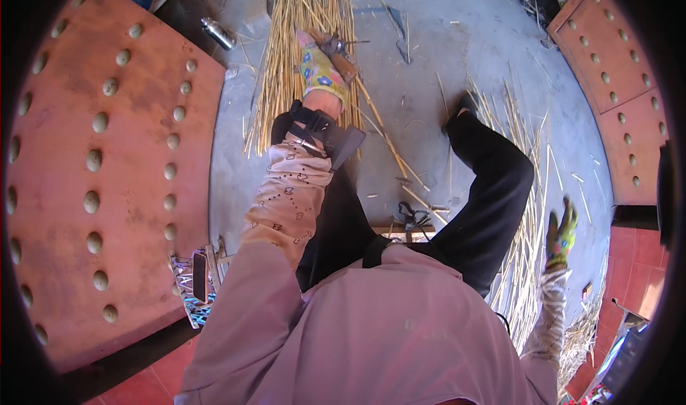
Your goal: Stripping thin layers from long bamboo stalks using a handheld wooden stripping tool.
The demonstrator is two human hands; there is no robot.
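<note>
My left hand (323, 71), in a yellow floral glove, reaches out over a bundle of long, thin straw-coloured stalks (282, 90). It is closed round a small tool (344, 66) with a brown wooden part and a dark metal end; its exact kind is hidden by the glove. From beside that hand a few thicker stalks (382, 130) slant down to the right. Out at the far right my right hand (563, 235), in a similar green-yellow glove, has its fingers apart and holds nothing. It hangs beside a second spread of stalks (525, 255) on the floor.
Studded orange-red door panels stand at left (114, 183) and right (614, 83). A metal bottle (218, 33) lies at the back left. A phone (199, 275) rests by a woven seat at lower left. Loose stalk bits litter the grey floor (429, 62). My legs are spread.
</note>
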